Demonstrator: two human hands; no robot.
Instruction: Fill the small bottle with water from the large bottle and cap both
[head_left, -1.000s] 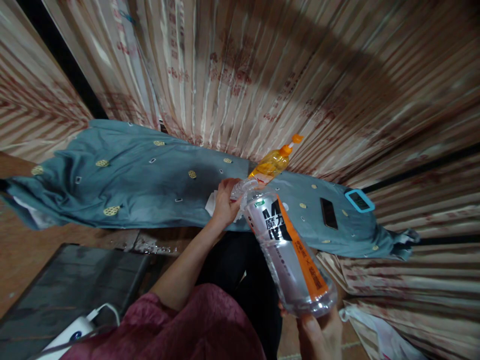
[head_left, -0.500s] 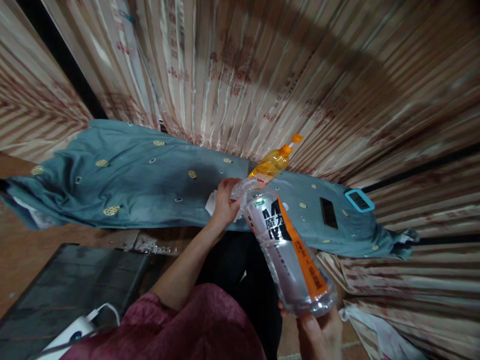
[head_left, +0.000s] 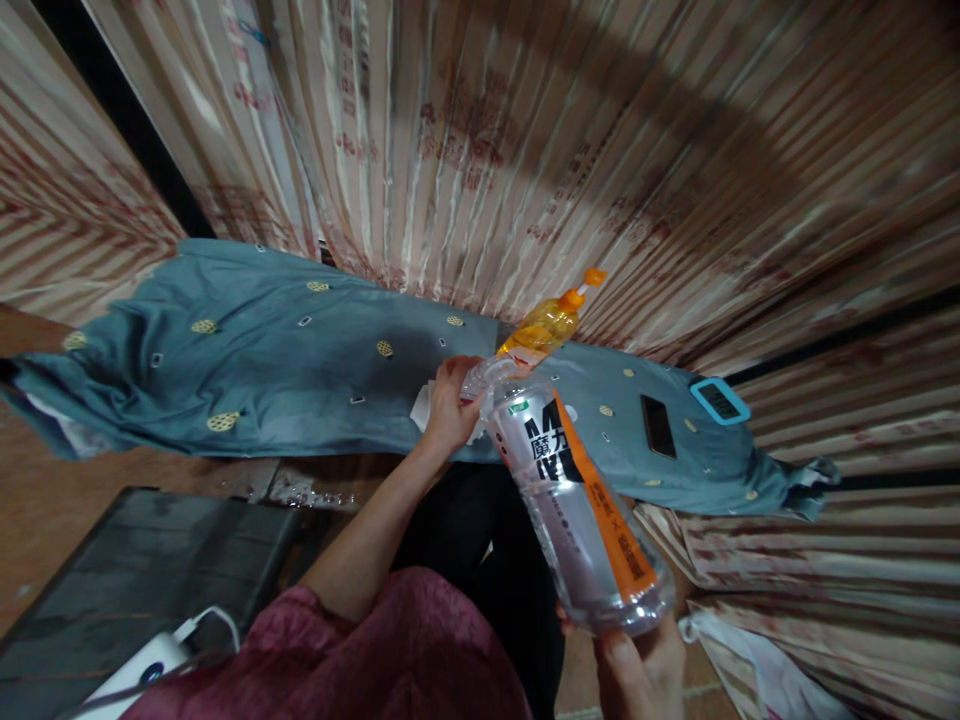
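The left hand is closed around a clear plastic piece at the mouth of the large bottle; whether that piece is the bottle's own neck or a separate vessel, I cannot tell. The right hand grips the bottle's base, thumb on the near side, its other fingers mostly hidden. The bottle is clear, with an orange and black label, and is held tilted in front of the person, its mouth over the desk, which is covered with a teal patterned cloth. Something white shows beside the left hand. Just beyond the bottle's mouth stands an orange pump bottle, its base hidden. Farther right lie a phone and a blue-framed digital display, near each other. A pleated curtain hangs close behind the desk. At lower left, a white device with a cable rests on a dark slab.
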